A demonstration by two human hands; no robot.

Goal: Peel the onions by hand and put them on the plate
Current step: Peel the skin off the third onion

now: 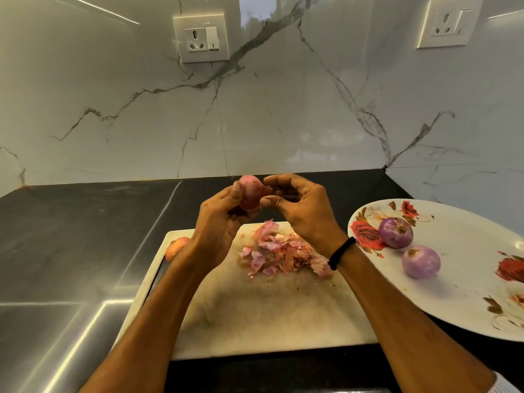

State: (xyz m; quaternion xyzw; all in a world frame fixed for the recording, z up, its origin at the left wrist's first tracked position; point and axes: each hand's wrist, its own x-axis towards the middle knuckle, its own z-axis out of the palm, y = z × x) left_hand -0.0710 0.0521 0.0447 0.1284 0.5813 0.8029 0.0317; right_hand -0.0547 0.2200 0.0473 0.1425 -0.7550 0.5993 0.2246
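- Black tabletop (71, 251) on the far left, glossy, with light streaks. What sits on it first?
- White cutting board (255, 316). At its left edge is an unpeeled onion (175, 246) with orange-brown skin, partly hidden behind the left forearm.
- Left hand (218, 222)?
- Raised above the far end of the board, fingers (236, 191) curled round the held onion (251, 195). It has pinkish skin on and its pointed end faces the right hand.
- Right hand (300, 205)?
- Just beside it. Thumb and forefinger pinch at the held onion's tip, a narrow grip, thumb (269, 201) underneath. The other fingers are curled. Black wristband (341, 252) on that wrist.
- Below the hands?
- Peel pile (280, 255), pink and purple scraps on the board's far part, its right side partly behind the right wrist.
- Further right?
- White plate (453, 293) with a red rose print, on the tabletop just beside the board, cut off by the frame edge. Two purple, peeled onions lie on its left part: far peeled onion (395, 232) and near peeled onion (421, 261), near each other, not touching.
- Wall?
- Marble-look with grey veins. Left socket (201, 38) and right socket (449, 24) are up top.
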